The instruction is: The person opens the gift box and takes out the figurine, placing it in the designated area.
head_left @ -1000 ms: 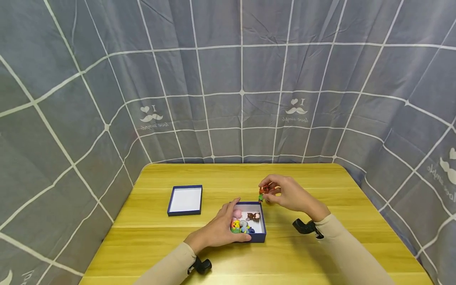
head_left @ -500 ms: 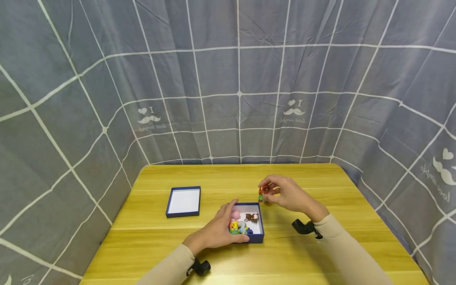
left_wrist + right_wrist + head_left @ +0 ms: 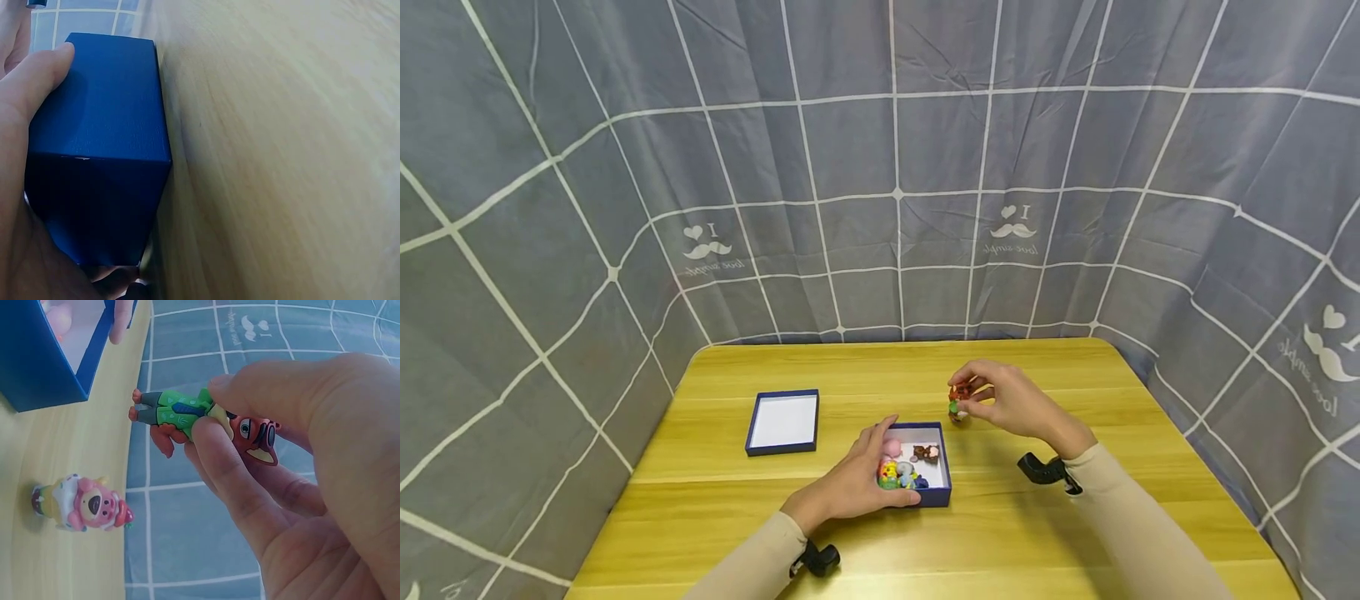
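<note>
My left hand [image 3: 848, 482] grips a blue box [image 3: 936, 497], thumb on the near side and fingers along the far side. Inside the box lie several small figurines, among them a brown one [image 3: 927, 452], a grey one [image 3: 906, 472] and a yellow one [image 3: 889, 470]. Thumb and fingers of my right hand [image 3: 1011, 402] pinch a fox figurine [image 3: 178, 412] in a green shirt, its feet pointing down toward the table. A pink bear figurine [image 3: 94, 503] with a strawberry on its head stands on the table just below the fox, beyond the box's far right corner.
A shallow blue-rimmed lid [image 3: 782, 451] with a white inside lies on the wooden table [image 3: 715, 500], left of the box. Grey curtains [image 3: 850, 250] with white lines surround the table.
My right hand has lifted the fox figurine slightly and drawn it a little right, away from the box. My left hand stays on the box. The head view has shifted slightly.
</note>
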The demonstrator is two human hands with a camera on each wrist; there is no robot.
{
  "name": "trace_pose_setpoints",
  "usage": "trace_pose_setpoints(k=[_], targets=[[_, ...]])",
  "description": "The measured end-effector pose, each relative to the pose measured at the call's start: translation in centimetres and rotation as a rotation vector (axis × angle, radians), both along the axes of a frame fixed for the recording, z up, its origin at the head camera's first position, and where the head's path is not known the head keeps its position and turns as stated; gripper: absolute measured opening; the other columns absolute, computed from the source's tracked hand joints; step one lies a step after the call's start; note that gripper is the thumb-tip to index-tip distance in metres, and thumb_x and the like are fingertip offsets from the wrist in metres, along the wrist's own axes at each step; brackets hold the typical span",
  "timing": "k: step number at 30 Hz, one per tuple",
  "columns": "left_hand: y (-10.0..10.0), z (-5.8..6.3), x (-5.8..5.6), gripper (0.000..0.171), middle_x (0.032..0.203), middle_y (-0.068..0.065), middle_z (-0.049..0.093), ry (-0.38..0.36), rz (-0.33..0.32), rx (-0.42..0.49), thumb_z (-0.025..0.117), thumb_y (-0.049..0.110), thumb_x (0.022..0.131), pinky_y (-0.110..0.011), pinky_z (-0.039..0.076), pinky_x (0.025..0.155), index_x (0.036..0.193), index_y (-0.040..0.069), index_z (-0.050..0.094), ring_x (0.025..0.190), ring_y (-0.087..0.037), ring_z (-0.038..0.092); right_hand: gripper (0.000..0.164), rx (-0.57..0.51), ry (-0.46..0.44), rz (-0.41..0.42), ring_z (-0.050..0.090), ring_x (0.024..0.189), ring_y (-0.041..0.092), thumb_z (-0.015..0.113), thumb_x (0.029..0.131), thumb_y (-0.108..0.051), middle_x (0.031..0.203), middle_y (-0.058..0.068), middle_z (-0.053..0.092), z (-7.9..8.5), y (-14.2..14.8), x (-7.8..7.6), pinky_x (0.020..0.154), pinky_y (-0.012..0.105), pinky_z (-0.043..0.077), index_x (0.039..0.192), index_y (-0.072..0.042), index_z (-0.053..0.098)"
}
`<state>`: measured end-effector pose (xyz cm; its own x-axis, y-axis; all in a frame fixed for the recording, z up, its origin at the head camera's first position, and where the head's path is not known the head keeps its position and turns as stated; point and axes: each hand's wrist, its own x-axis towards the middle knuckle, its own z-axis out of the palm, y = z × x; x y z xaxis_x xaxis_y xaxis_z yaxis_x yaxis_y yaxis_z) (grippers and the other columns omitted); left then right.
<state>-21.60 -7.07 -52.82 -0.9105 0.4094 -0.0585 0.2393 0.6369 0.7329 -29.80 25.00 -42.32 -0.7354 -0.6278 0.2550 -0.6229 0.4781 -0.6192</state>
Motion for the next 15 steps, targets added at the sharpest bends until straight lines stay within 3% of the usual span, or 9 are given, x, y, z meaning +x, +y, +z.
trace_pose_setpoints(k=[7, 15], targets=[[-0.13, -0.09, -0.06, 0.132, 0.185, -0.025, 0.035, 0.005, -0.005, -0.005, 0.087, 0.079, 0.092, -0.071, 0.051, 0.127, 0.188, 0.038, 0.008, 0.164, -0.044, 0.052, 0.028, 0.01, 0.024, -0.019, 0.084, 0.111, 0.023, 0.086, 0.104, 0.001, 0.122, 0.004, 0.084, 0.06, 0.4, -0.34, 0.097, 0.035, 0.071, 0.129, -0.01, 0.079], [-0.13, 0.05, -0.1, 0.131, 0.187, -0.022, 0.035, 0.005, -0.013, -0.014, 0.087, 0.079, 0.092, -0.071, 0.047, 0.131, 0.189, 0.037, 0.009, 0.169, -0.045, 0.047, 0.029, -0.01, 0.026, -0.062, 0.083, 0.11, 0.025, 0.087, 0.102, 0.002, 0.121, 0.007, 0.083, -0.03, 0.98, -0.32, 0.097, 0.037, 0.071, 0.129, -0.005, 0.079]])
